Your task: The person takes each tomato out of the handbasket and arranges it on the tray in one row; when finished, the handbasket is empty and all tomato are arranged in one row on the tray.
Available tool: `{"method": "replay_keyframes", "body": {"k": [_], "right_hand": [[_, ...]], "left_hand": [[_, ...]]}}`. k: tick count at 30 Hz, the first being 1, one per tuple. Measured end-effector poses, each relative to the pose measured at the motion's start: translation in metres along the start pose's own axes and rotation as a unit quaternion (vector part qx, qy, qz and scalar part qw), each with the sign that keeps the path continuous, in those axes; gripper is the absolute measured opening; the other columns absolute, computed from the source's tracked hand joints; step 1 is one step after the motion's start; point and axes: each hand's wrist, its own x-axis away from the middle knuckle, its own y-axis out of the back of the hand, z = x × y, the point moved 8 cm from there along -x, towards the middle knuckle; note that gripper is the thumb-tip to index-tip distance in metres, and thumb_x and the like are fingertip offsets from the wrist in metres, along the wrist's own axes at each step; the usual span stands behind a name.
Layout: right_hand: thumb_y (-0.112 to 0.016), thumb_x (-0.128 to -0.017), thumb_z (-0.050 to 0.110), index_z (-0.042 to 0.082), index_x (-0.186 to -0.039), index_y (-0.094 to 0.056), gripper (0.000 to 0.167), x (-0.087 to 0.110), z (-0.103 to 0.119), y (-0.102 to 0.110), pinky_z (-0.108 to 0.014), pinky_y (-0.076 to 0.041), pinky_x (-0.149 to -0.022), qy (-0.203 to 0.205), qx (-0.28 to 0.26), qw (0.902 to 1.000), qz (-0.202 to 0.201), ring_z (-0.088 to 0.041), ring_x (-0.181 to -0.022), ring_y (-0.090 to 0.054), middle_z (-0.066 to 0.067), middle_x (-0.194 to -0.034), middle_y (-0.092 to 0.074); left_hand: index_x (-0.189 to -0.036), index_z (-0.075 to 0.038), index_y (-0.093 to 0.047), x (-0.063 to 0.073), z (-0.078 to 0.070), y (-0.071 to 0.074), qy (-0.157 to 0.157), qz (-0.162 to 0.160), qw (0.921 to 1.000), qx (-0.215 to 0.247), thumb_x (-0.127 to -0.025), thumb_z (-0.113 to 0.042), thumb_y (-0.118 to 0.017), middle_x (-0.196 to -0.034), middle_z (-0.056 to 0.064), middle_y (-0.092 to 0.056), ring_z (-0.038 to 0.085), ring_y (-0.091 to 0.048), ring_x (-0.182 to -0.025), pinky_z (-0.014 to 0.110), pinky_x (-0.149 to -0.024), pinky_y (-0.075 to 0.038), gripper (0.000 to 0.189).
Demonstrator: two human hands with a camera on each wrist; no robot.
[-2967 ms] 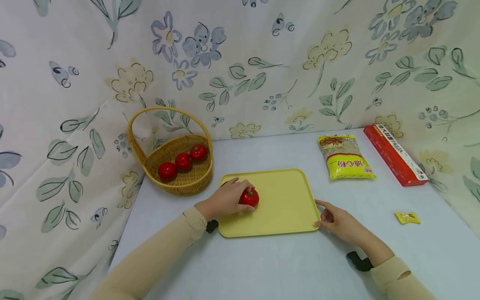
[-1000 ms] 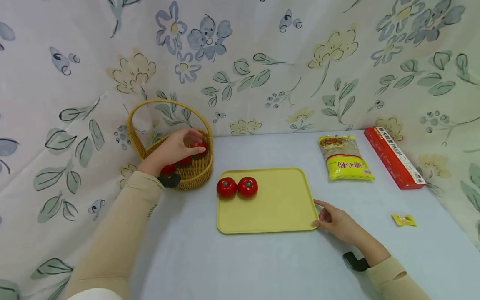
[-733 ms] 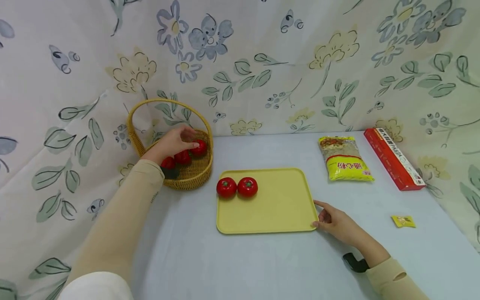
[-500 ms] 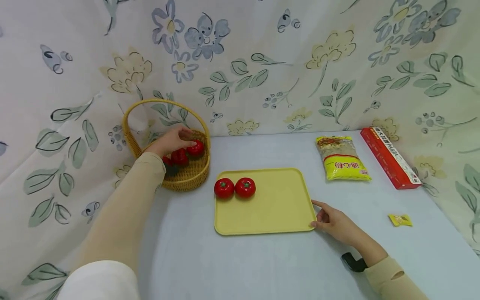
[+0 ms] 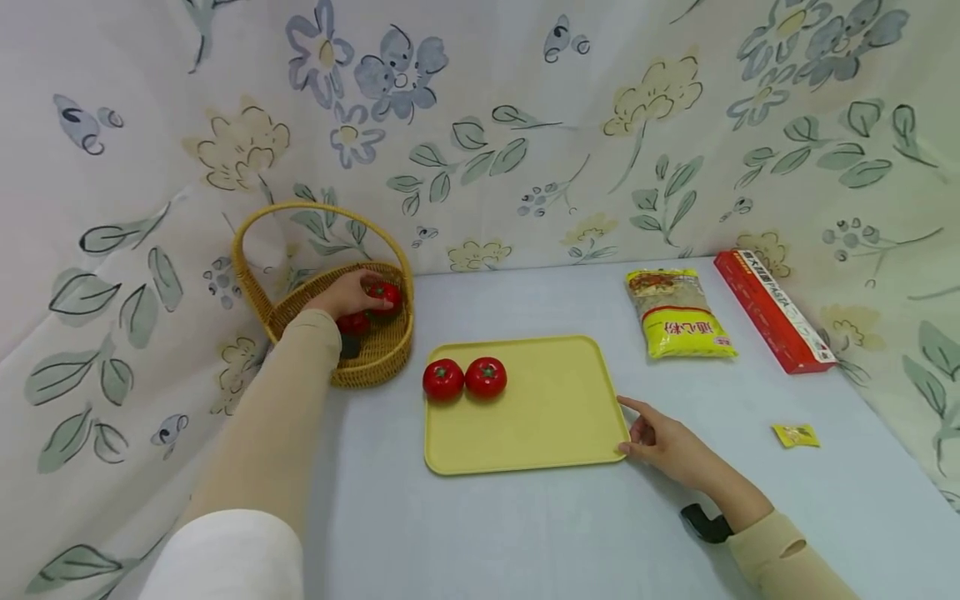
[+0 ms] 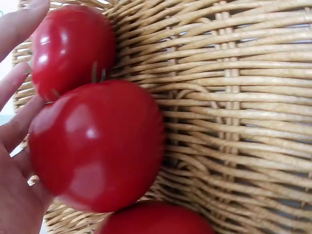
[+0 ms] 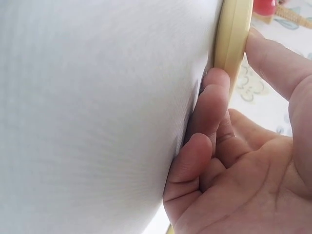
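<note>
In the head view my left hand (image 5: 348,293) reaches into a wicker basket (image 5: 375,367), its thumb and fingers bent about the rearmost tomato (image 5: 385,297). The left wrist view shows fingertips against that tomato (image 6: 73,48), while a middle tomato (image 6: 97,146) lies near the palm and part of a third tomato (image 6: 156,219) shows below. My right hand (image 5: 663,446) pinches the right edge of a yellow tray (image 5: 540,408); in the right wrist view its digits meet the tray rim (image 7: 234,34). Two tomatoes, one left (image 5: 443,380) and one right (image 5: 486,378), sit side by side on the tray.
Behind the tray to the right lies a yellow food bag (image 5: 678,312), beside a red pasta box (image 5: 775,310). A small yellow packet (image 5: 797,435) rests right of my right hand. The basket's tall handle (image 5: 322,206) arches above its opening. Floral cloth hangs behind the table.
From the tray, where it held a tomato, my left hand has moved to the basket and lowered onto another tomato. Two tomatoes now stand uncovered on the tray. My right hand stays at its edge.
</note>
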Motion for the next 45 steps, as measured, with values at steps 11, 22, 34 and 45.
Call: {"method": "replay_keyframes", "body": {"k": [11, 22, 34, 45], "right_hand": [[-0.082, -0.093, 0.023, 0.001, -0.156, -0.04, 0.079, 0.001, 0.002, 0.0, -0.024, -0.042, -0.063, -0.008, -0.002, 1.0, 0.004, -0.017, -0.08, -0.05, -0.003, -0.092, -0.053], [-0.081, -0.094, 0.02, -0.002, -0.155, -0.041, 0.076, 0.003, 0.004, 0.0, -0.024, -0.042, -0.062, 0.007, -0.005, 1.0, -0.003, -0.015, -0.078, -0.049, -0.003, -0.091, -0.053], [-0.081, -0.094, 0.02, -0.003, -0.154, -0.043, 0.074, 0.006, 0.005, -0.001, -0.024, -0.042, -0.062, 0.018, 0.002, 0.9998, -0.009, -0.012, -0.076, -0.049, -0.002, -0.09, -0.053], [-0.08, -0.094, 0.021, -0.003, -0.155, -0.041, 0.076, 0.002, 0.002, -0.002, -0.024, -0.042, -0.062, 0.018, -0.004, 0.9998, -0.003, -0.014, -0.077, -0.049, -0.003, -0.091, -0.053]], "left_hand": [[-0.153, 0.003, -0.042, -0.007, 0.008, -0.004, 0.028, -0.036, 0.9989, -0.012, -0.095, -0.027, -0.079, -0.152, 0.029, -0.046, 0.044, -0.044, -0.14, 0.055, -0.119, -0.034, 0.075], [-0.152, 0.001, -0.049, 0.006, -0.002, 0.004, 0.01, -0.091, 0.9958, -0.004, -0.095, -0.038, -0.076, -0.146, 0.025, -0.055, 0.041, -0.052, -0.131, 0.055, -0.113, -0.042, 0.074], [-0.151, 0.0, -0.048, 0.066, -0.031, 0.023, -0.04, -0.115, 0.9925, 0.007, -0.095, -0.038, -0.079, -0.144, 0.023, -0.055, 0.041, -0.054, -0.128, 0.058, -0.111, -0.044, 0.075], [-0.149, -0.009, -0.053, 0.125, -0.087, -0.01, -0.081, -0.092, 0.9924, 0.012, -0.092, -0.034, -0.084, -0.143, 0.016, -0.053, 0.039, -0.05, -0.13, 0.056, -0.104, -0.051, 0.07]]}}
